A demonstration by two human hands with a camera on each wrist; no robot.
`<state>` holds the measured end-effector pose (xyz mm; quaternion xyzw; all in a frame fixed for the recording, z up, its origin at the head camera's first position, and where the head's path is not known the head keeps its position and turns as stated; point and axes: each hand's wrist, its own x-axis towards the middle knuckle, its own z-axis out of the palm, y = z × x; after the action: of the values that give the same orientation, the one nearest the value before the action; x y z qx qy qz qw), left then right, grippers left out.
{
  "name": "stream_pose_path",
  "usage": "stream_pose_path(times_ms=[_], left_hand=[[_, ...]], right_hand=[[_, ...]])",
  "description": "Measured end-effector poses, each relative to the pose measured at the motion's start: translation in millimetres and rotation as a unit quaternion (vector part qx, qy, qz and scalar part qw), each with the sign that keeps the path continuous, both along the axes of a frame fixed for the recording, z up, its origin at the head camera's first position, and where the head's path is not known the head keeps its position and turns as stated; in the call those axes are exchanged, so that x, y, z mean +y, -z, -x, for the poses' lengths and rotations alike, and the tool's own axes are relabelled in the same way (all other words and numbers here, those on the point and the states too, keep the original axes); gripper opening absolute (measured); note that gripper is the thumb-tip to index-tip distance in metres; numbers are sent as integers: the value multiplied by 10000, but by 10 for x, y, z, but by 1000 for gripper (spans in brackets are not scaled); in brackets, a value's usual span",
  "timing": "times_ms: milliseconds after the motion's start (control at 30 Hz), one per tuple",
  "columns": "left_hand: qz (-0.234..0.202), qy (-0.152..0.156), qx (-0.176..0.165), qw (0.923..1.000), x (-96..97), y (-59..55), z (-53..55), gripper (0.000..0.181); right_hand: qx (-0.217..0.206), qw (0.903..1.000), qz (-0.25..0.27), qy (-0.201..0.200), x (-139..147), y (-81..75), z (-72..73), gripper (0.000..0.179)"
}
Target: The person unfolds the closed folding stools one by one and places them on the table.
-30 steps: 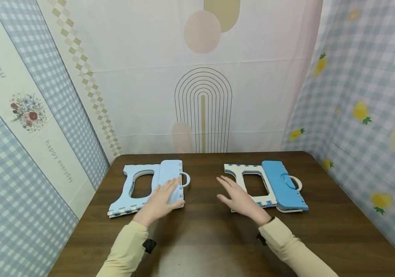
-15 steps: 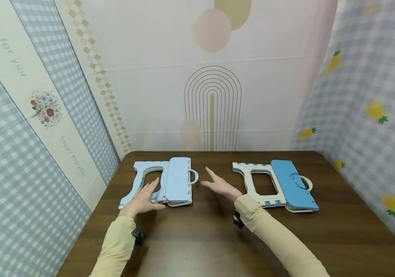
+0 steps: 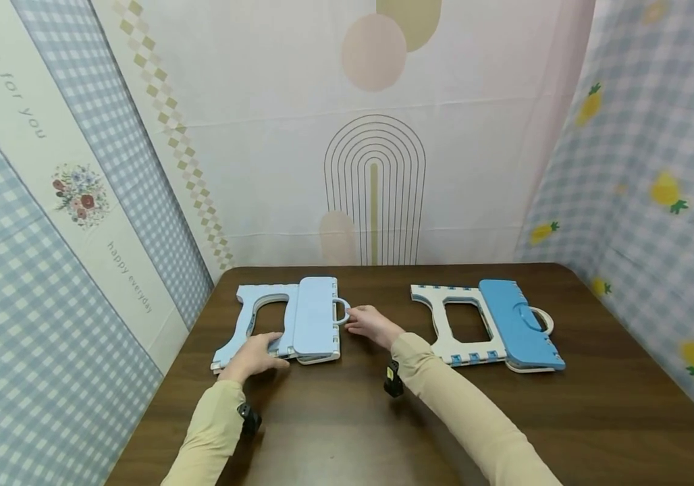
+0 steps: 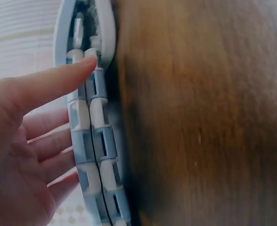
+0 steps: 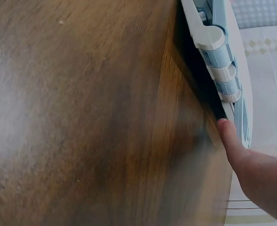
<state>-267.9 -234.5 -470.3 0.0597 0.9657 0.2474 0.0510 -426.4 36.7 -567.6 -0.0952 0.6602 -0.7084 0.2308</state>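
A light-blue folding stool (image 3: 315,314) lies folded flat on the left of the table, with a cut-out in its leg panel. My left hand (image 3: 252,356) holds its near edge, fingers over the panel and thumb in front. In the left wrist view, the thumb (image 4: 58,82) lies across the blue-and-white hinged edge (image 4: 92,141), which hides the fingertips. My right hand (image 3: 373,324) has its fingertips curled at the stool's loop handle (image 3: 341,301). The right wrist view shows my right thumb (image 5: 233,143) against the stool's side, past the hinge knuckles (image 5: 218,59).
Another folding stool, with a blue top (image 3: 514,324) and white leg panel (image 3: 438,291), lies folded at the right. The brown wooden table (image 3: 335,432) ends at a patterned cloth backdrop (image 3: 262,189). Checked cloth (image 3: 638,223) hangs on the right side.
My right hand has moved left from the blue-topped stool to the light-blue stool's handle. My left hand has shifted left and lowered onto the near edge. The head view has turned slightly.
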Motion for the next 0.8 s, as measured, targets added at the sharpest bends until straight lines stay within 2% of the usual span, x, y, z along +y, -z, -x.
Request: stream_pose_path(times_ms=[67, 133, 233, 333, 433, 500, 600, 733, 800], left_hand=[[80, -107, -27, 9999, 46, 4, 19, 71], [260, -227, -10, 9994, 83, 14, 30, 69], [505, -344, 71, 9981, 114, 41, 37, 63], [598, -408, 286, 9970, 114, 71, 36, 56], [621, -466, 452, 9960, 90, 108, 13, 55], [598, -464, 530, 9957, 81, 136, -4, 55], [523, -467, 605, 9957, 79, 173, -37, 55], [499, -412, 707, 9954, 69, 198, -61, 54], [512, -339, 732, 9954, 52, 200, -58, 54]], right_hand=[[-146, 9998, -95, 126, -29, 67, 93, 52], [-436, 9979, -109, 457, -60, -238, -133, 44], [-1042, 9904, 181, 888, -76, -726, -526, 35], [-1414, 9828, 612, 1014, -61, -965, -744, 30], [-1612, 9795, 707, 978, -54, -1059, -846, 32], [-1703, 9787, 637, 957, -53, -1051, -848, 35], [-1822, 9768, 476, 1023, -49, -975, -820, 33], [-1931, 9729, 393, 1210, -62, -816, -752, 14], [-2002, 9707, 397, 1272, -74, -785, -742, 10]])
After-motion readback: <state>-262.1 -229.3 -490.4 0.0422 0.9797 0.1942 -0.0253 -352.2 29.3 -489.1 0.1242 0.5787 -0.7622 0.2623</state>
